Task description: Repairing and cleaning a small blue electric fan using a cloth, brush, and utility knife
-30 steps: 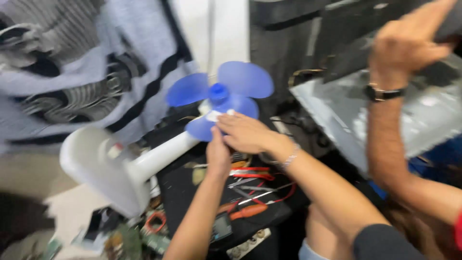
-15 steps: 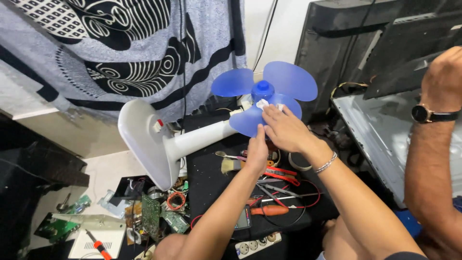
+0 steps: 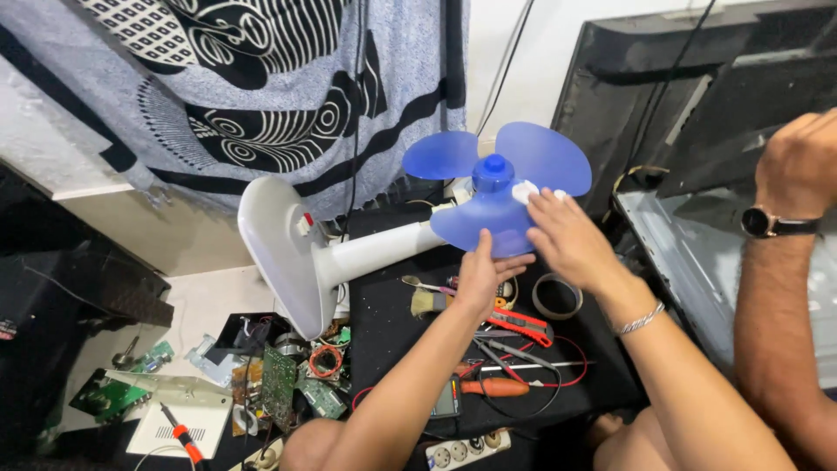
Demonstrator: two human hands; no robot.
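Head view, looking down: a white pedestal fan lies tipped on its side across a black worktop [image 3: 392, 331], its round base [image 3: 275, 253] pointing left and its stem [image 3: 375, 251] running right to the blue three-blade propeller [image 3: 497, 187].

Left hand [image 3: 484, 275] comes up from below with its fingers [image 3: 514, 260] loosely spread, the tips resting against the lower blade. Right hand [image 3: 567, 240] lies flat over the same blade from the right, fingers [image 3: 545, 202] stretched out side by side and pressed on the plastic just beside the blue hub; a thin bracelet [image 3: 641, 320] sits at that wrist. Neither hand pinches anything.

On the worktop under the arms lie a small brush [image 3: 425, 301], a roll of tape [image 3: 558, 296], an orange utility knife [image 3: 523, 324], pliers with orange grips [image 3: 493, 386] and a loop of red and black wire [image 3: 567, 371]. A white power strip [image 3: 458, 451] lies at the near edge. Left of the worktop, green circuit boards [image 3: 279, 388] and a red-handled screwdriver [image 3: 181, 436] are scattered about.

At the right edge, another person's arm wearing a black wristwatch [image 3: 772, 224] reaches over a grey metal panel [image 3: 689, 253]. A patterned black-and-white cloth [image 3: 261, 87] hangs behind.
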